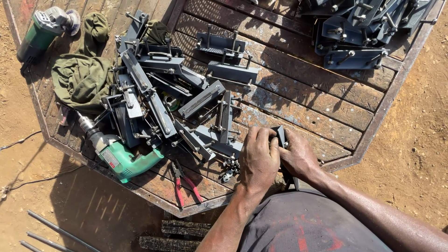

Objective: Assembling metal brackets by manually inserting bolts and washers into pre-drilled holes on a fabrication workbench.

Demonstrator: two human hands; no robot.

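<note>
Steel bracket: dark grey, clasped between both hands at table's near edge.
Left hand: fingers curled tight over bracket.
Right hand: closed on its far side.
Progress: judged midway; loose pile left, finished-looking stack far right.
Nuts: just beside left hand.
Room: bare planks between piles; rim near right hand.

Green drill, grinder, red pliers, cloth
</note>
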